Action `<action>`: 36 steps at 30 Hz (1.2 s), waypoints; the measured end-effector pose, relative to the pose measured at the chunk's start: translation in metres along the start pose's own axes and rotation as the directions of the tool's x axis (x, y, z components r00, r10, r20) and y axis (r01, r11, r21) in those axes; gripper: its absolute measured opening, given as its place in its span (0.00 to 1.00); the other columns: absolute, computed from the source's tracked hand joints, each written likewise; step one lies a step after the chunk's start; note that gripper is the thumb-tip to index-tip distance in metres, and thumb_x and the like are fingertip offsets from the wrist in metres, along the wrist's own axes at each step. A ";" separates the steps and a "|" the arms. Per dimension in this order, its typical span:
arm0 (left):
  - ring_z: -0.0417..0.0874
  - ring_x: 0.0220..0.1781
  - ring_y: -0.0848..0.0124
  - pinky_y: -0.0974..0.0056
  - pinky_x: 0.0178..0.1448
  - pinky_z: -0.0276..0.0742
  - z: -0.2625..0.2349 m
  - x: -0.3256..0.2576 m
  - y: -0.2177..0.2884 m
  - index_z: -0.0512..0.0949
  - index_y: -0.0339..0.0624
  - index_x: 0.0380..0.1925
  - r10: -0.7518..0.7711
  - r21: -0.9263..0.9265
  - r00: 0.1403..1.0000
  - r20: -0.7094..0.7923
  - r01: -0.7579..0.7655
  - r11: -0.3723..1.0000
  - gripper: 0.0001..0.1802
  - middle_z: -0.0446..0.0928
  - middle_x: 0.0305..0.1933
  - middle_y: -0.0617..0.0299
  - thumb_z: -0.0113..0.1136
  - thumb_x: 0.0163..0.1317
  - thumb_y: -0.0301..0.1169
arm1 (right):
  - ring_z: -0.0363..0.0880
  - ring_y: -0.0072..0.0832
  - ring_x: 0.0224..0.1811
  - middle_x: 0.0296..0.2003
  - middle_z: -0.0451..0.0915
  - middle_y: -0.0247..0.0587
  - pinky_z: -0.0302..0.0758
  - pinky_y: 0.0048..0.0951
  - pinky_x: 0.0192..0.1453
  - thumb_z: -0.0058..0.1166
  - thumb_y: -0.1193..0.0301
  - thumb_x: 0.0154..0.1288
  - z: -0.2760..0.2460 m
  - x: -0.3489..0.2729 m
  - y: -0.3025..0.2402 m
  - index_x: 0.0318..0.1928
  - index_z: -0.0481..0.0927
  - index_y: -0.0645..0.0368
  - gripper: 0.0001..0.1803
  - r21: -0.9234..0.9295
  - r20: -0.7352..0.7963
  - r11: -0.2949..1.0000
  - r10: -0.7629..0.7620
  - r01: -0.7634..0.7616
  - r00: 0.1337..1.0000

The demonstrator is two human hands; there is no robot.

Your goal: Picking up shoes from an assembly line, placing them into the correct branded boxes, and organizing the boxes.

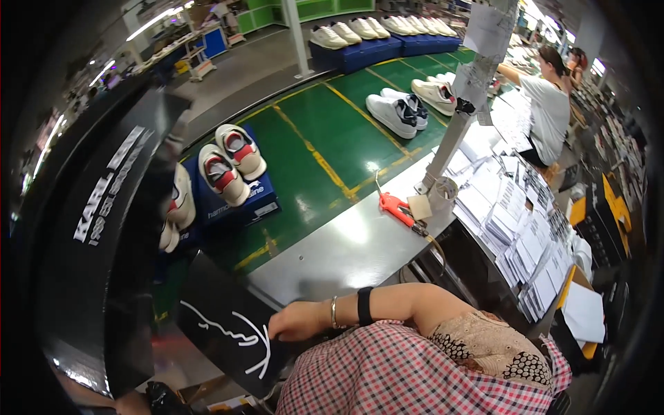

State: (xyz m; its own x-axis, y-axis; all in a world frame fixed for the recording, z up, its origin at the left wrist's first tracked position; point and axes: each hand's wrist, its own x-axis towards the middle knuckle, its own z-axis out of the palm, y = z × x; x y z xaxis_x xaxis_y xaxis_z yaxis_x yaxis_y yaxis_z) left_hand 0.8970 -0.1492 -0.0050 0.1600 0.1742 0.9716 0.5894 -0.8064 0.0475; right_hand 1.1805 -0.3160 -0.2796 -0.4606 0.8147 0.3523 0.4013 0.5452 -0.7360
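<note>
A large glossy black box (76, 297) with white lettering stands tilted along the left side, close to the camera. My left hand (133, 403) shows only in part at the lower edge, beside the box's lower end; its fingers are hidden. Right of the box is a black panel (214, 346) with white line drawing on it; whether it is a loose sheet or part of a box I cannot tell. My right hand (296, 322), below a bracelet and a black wristband, has its fingers curled on the panel's right edge.
Cream and red sneakers (232, 166) sit on a blue shoebox (245, 200) on the green conveyor (297, 159). More sneakers (398, 111) are farther along. A red air gun (398, 209) lies by a metal post (449, 145). Paper stacks (512, 214) lie right; a co-worker (550, 104) stands beyond.
</note>
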 end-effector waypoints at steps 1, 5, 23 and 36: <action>0.73 0.55 0.57 0.60 0.59 0.68 0.032 0.004 0.012 0.68 0.30 0.53 0.137 -0.099 0.989 0.050 -0.132 0.986 0.29 0.71 0.55 0.49 0.47 0.65 0.46 | 0.77 0.38 0.40 0.36 0.78 0.42 0.73 0.36 0.43 0.47 0.73 0.55 -0.010 -0.002 0.006 0.39 0.76 0.53 0.10 0.089 -0.128 0.986 0.155 -0.144 0.980; 0.75 0.52 0.60 0.62 0.57 0.69 0.138 0.009 0.046 0.70 0.32 0.51 -0.379 -0.623 0.840 0.388 0.542 0.565 0.26 0.73 0.52 0.51 0.47 0.66 0.46 | 0.77 0.43 0.37 0.33 0.79 0.45 0.73 0.37 0.43 0.48 0.71 0.57 -0.060 -0.030 0.051 0.39 0.76 0.55 0.10 0.129 -0.447 0.904 0.420 -0.408 0.789; 0.77 0.38 0.58 0.60 0.44 0.70 0.456 0.002 0.276 0.74 0.35 0.38 0.256 -0.500 0.659 0.707 0.210 0.840 0.24 0.77 0.35 0.51 0.67 0.47 0.42 | 0.76 0.34 0.39 0.35 0.80 0.46 0.71 0.32 0.45 0.56 0.63 0.51 -0.365 -0.306 0.218 0.39 0.78 0.64 0.19 0.673 -0.737 0.486 0.379 -0.558 -0.559; 0.76 0.49 0.54 0.58 0.56 0.68 0.537 -0.013 0.289 0.74 0.35 0.46 -0.035 -0.217 0.631 0.775 0.318 0.923 0.21 0.75 0.46 0.45 0.58 0.57 0.38 | 0.77 0.48 0.36 0.30 0.79 0.52 0.72 0.42 0.45 0.49 0.74 0.50 -0.434 -0.297 0.286 0.30 0.79 0.59 0.07 0.560 -0.823 0.257 0.065 -0.787 -0.564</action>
State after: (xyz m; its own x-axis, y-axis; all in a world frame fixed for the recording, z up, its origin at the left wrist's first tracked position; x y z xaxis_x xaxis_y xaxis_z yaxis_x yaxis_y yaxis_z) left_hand 1.4909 -0.0812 -0.1285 0.6935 0.5763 0.4323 0.4232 -0.8115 0.4029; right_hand 1.7753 -0.3165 -0.3441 0.9376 -0.2616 0.2291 0.0224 -0.6121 -0.7905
